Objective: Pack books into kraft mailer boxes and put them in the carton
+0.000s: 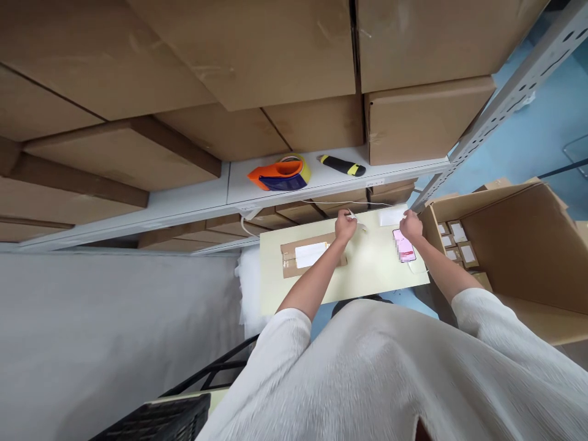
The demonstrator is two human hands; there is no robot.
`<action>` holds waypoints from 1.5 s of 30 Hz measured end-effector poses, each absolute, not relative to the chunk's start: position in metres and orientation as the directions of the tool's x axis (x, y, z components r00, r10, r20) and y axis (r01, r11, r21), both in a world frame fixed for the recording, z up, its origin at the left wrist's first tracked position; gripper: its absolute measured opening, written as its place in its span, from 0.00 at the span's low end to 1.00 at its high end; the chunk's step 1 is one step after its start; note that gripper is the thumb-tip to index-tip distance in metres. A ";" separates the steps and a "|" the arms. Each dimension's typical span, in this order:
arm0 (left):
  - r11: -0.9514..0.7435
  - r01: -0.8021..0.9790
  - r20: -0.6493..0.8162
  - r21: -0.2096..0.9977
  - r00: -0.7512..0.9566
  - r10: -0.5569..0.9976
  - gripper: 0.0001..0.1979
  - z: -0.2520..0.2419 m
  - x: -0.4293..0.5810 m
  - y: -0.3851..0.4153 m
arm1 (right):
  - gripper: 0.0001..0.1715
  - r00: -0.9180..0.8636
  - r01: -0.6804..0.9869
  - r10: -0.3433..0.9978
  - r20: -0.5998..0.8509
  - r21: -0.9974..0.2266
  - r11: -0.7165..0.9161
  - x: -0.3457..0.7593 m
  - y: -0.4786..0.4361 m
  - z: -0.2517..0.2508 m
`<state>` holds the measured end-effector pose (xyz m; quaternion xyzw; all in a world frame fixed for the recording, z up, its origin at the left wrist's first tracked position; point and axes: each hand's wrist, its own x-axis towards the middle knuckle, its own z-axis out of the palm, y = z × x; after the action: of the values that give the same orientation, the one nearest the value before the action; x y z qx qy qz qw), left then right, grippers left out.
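My left hand [345, 225] is closed over a small white object with a thin white cable at the far edge of a pale yellow table [367, 275]. My right hand [411, 225] is closed at the corner of a white flat item [391, 215], just above a phone [404, 245] with a pink screen lying on the table. A small brown cardboard parcel [309, 255] with a white label lies under my left forearm. What each hand grips is too small to name.
A grey metal shelf [193, 199] holds an orange and blue tape dispenser [280, 174], a black and yellow utility knife [342, 165] and large cardboard boxes. An open carton [514, 245] with several small boxes stands at the right. A black crate [160, 419] sits low left.
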<state>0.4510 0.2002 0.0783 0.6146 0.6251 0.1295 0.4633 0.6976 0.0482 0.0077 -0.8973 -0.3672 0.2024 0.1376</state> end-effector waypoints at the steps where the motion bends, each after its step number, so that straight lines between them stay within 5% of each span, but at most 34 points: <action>1: 0.230 0.622 -0.424 0.748 0.182 0.887 0.21 0.080 0.446 0.197 | 0.20 0.602 0.619 0.760 -0.246 -0.457 -0.639 0.689 0.049 0.008; 7: 0.344 0.454 -0.467 0.822 0.191 0.863 0.29 0.096 0.417 0.181 | 0.28 0.256 0.568 0.961 -0.105 -0.788 -0.238 0.608 0.057 0.023; 9: 0.356 0.403 -0.464 0.843 0.211 0.860 0.32 0.102 0.406 0.176 | 0.29 0.290 0.554 0.954 -0.070 -0.801 -0.227 0.580 0.062 0.033; 15: 0.400 0.281 -0.456 0.873 0.172 0.874 0.39 0.117 0.352 0.177 | 0.04 0.350 0.551 0.937 -0.016 -0.805 -0.219 0.531 0.075 0.079; 22: 0.350 0.075 -0.358 0.934 0.201 0.912 0.32 0.121 0.259 0.189 | 0.04 0.265 0.527 0.955 -0.129 -0.811 -0.256 0.482 0.084 0.117; 27: 0.221 0.171 -0.270 0.960 0.361 0.893 0.38 0.118 0.213 0.189 | 0.08 0.192 0.508 0.961 -0.198 -0.818 -0.270 0.451 0.093 0.128; 32: 0.158 0.224 -0.235 0.962 0.375 0.897 0.24 0.112 0.191 0.189 | 0.10 0.160 0.491 0.958 -0.237 -0.823 -0.286 0.430 0.094 0.132; 40: 0.150 0.361 -0.265 0.920 0.292 0.919 0.15 0.110 0.175 0.186 | 0.25 0.392 0.367 0.893 -0.220 -0.853 -0.371 0.412 0.096 0.126; 45: 0.064 0.546 -0.264 0.836 0.297 0.918 0.16 0.107 0.171 0.178 | 0.25 0.487 0.387 0.840 -0.239 -0.803 -0.453 0.402 0.102 0.117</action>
<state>0.1713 0.1776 0.1067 0.6549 0.5585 0.1984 0.4688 0.4022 0.1018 0.1172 -0.7883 -0.3890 0.3240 0.3497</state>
